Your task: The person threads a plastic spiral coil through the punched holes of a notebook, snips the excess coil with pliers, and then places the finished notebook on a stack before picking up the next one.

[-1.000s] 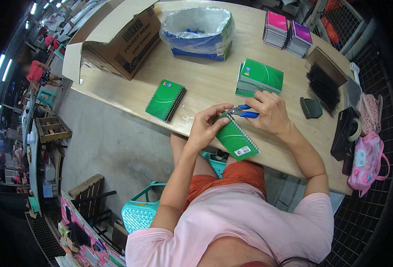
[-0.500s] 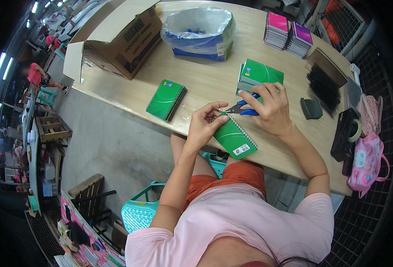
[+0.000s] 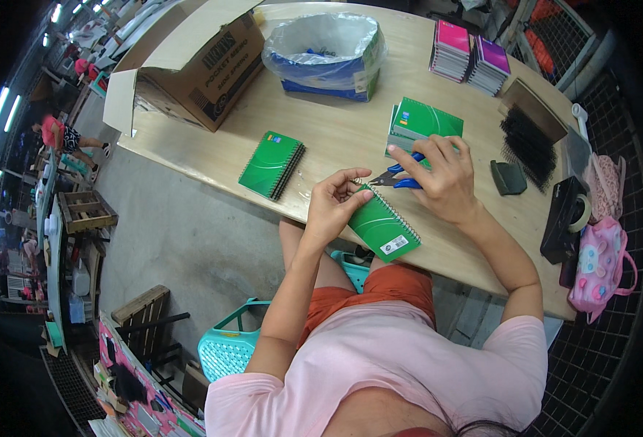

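Observation:
My left hand (image 3: 336, 204) pinches the upper left corner of a green spiral notebook (image 3: 381, 227), held tilted over the table's front edge. In my right hand (image 3: 444, 178) are blue-handled cutting pliers (image 3: 401, 177). Their jaws point left, at the end of the notebook's wire spiral by my left fingertips. Whether the jaws touch the wire cannot be made out. Behind my right hand lies a stack of green notebooks (image 3: 427, 116). To the left, a smaller stack of green spiral notebooks (image 3: 270, 164) rests near the table edge.
A cardboard box (image 3: 212, 73) and a plastic-lined blue bin (image 3: 329, 81) stand at the back. Pink notebooks (image 3: 452, 45) and purple notebooks (image 3: 490, 62) are stacked back right. Black wire spirals (image 3: 529, 142), a tape dispenser (image 3: 565, 218) and a pink pouch (image 3: 598, 266) line the right side.
My hands, the notebook and the pliers stay almost in place. Far to the left, a person in a pink top has shifted position.

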